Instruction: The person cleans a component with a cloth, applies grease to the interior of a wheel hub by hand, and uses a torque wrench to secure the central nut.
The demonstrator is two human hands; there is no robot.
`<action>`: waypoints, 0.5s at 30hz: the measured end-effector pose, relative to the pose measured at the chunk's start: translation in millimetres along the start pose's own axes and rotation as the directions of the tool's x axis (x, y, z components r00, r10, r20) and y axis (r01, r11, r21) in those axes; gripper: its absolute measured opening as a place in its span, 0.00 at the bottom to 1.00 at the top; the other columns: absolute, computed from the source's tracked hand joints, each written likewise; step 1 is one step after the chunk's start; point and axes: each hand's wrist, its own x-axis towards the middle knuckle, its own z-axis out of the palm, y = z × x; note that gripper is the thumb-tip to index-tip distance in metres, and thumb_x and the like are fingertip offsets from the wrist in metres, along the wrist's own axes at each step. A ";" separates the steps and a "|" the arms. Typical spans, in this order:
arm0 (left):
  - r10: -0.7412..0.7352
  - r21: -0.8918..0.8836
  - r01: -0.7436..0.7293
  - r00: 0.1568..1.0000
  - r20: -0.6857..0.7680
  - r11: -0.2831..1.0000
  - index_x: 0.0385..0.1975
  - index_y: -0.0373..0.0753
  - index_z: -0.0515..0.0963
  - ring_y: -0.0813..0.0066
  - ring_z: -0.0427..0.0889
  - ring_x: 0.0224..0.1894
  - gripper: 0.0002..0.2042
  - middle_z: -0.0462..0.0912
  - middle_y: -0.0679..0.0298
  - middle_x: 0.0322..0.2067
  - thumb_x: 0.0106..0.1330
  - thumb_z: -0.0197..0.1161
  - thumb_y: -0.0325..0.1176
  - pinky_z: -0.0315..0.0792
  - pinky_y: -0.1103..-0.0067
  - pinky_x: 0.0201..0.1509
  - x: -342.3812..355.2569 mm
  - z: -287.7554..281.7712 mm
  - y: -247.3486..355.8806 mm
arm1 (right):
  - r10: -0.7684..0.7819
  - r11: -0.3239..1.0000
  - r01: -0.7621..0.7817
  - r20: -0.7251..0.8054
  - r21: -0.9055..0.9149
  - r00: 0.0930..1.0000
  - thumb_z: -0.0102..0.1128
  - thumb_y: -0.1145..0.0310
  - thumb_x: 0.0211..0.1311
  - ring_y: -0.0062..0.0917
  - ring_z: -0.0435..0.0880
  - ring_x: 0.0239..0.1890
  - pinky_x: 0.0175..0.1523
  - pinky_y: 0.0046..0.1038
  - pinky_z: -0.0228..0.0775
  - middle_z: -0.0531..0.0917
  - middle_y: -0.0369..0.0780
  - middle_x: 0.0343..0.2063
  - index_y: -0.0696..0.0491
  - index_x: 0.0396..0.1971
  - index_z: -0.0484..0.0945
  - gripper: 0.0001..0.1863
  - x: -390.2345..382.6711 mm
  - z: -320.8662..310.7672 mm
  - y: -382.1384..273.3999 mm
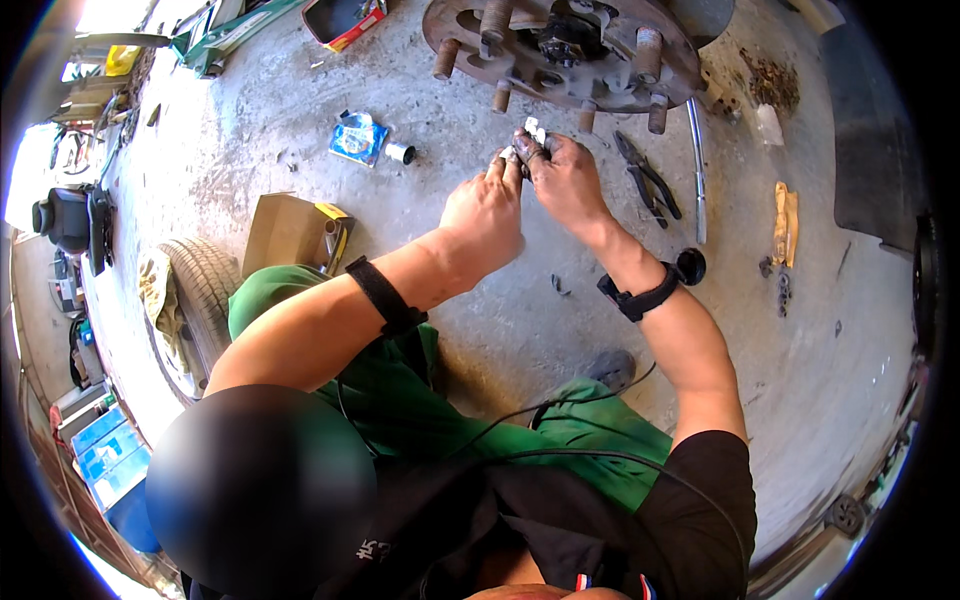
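My left hand (485, 212) and my right hand (568, 188) meet in front of me, just below the near edge of a rusty wheel hub (597, 88) with protruding studs. Dark grease coats the fingertips. A crumpled white scrap (536, 129), like tissue or cloth, sticks up from my right hand's closed fingers. The left fingers are bent and pressed against the right ones, with a bit of white at their tips. Whatever else lies between the fingers is hidden. Right of my hands, black-handled pliers (647, 178) lie on the floor beside a long chrome bar (698, 180).
To the left lie a blue-and-white packet (358, 139), a small metal cylinder (402, 153) and an open cardboard box (285, 232). A tyre (205, 290) stands farther left. A black round cap (690, 266) sits by my right wrist; an orange-yellow wrapper (786, 225) lies far right.
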 end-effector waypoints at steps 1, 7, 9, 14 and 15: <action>-0.009 -0.013 0.010 1.000 0.021 1.000 0.59 0.18 0.56 0.52 0.77 0.49 0.39 0.68 0.39 0.55 0.45 0.62 0.29 0.73 0.71 0.53 0.7 0.5 0.8 | -0.074 0.994 0.072 -0.023 -0.087 0.997 0.54 0.66 0.66 0.46 0.78 0.23 0.29 0.38 0.70 0.79 0.48 0.19 0.59 0.23 0.76 0.14 -0.7 2.6 7.0; -0.024 0.066 0.015 0.992 0.125 0.998 0.63 0.19 0.52 0.55 0.79 0.51 0.36 0.61 0.36 0.62 0.52 0.52 0.27 0.73 0.74 0.53 0.9 1.1 0.4 | -0.140 0.977 0.140 0.013 -0.163 0.990 0.53 0.64 0.65 0.44 0.79 0.23 0.30 0.39 0.70 0.80 0.46 0.19 0.58 0.22 0.77 0.15 -0.7 6.1 14.3; -0.023 0.097 0.009 0.989 0.147 0.995 0.63 0.19 0.52 0.55 0.79 0.50 0.36 0.61 0.36 0.62 0.52 0.51 0.28 0.74 0.74 0.52 0.6 -3.1 3.0 | -0.069 0.985 0.075 0.047 -0.154 0.997 0.53 0.64 0.65 0.43 0.79 0.23 0.31 0.38 0.70 0.80 0.46 0.19 0.58 0.22 0.78 0.15 -1.4 5.7 13.0; 0.026 0.057 -0.029 0.998 0.059 0.998 0.62 0.19 0.54 0.52 0.79 0.48 0.40 0.66 0.38 0.58 0.47 0.60 0.30 0.75 0.72 0.50 -0.9 -0.3 3.2 | 0.027 0.999 -0.027 0.000 -0.026 1.000 0.54 0.61 0.64 0.36 0.79 0.20 0.28 0.35 0.70 0.80 0.45 0.17 0.57 0.19 0.78 0.18 -0.6 10.3 21.3; 0.027 0.056 -0.030 0.998 0.060 0.998 0.62 0.19 0.54 0.52 0.79 0.48 0.40 0.66 0.38 0.58 0.47 0.60 0.30 0.75 0.72 0.50 -1.7 -3.5 6.4 | 0.028 0.999 -0.028 0.000 -0.027 1.000 0.54 0.61 0.64 0.36 0.79 0.20 0.28 0.35 0.70 0.80 0.45 0.17 0.57 0.19 0.78 0.18 1.0 8.1 24.4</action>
